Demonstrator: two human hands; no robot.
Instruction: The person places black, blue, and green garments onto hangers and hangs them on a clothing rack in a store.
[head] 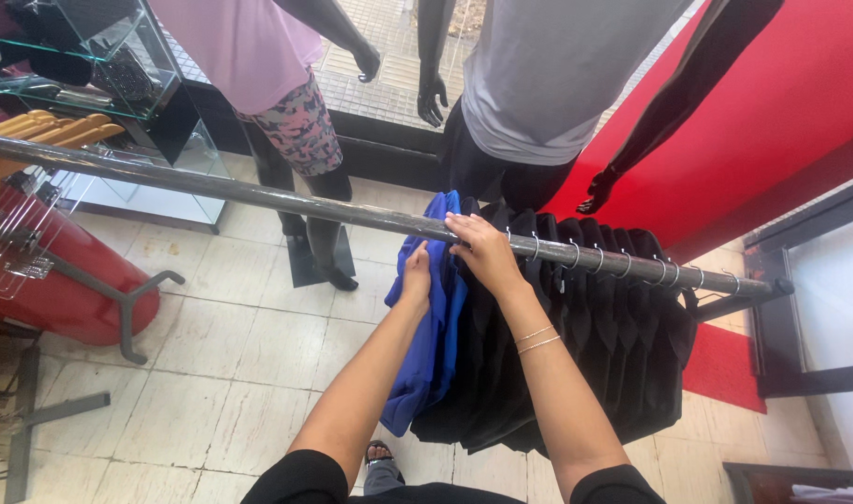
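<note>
Grey metal clothes rail (pixel 258 198) runs across tiled floor (pixel 230 364); blue shirts (pixel 433 317) and black garments (pixel 576 355) hang from it on hooks.

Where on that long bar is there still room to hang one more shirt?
The rail is bare from the blue shirts leftward to the wooden hangers. To the right it is crowded: black garments hang packed together almost to the rail's end. The left hand grips the blue shirts; the right hand rests by the rail.
</note>
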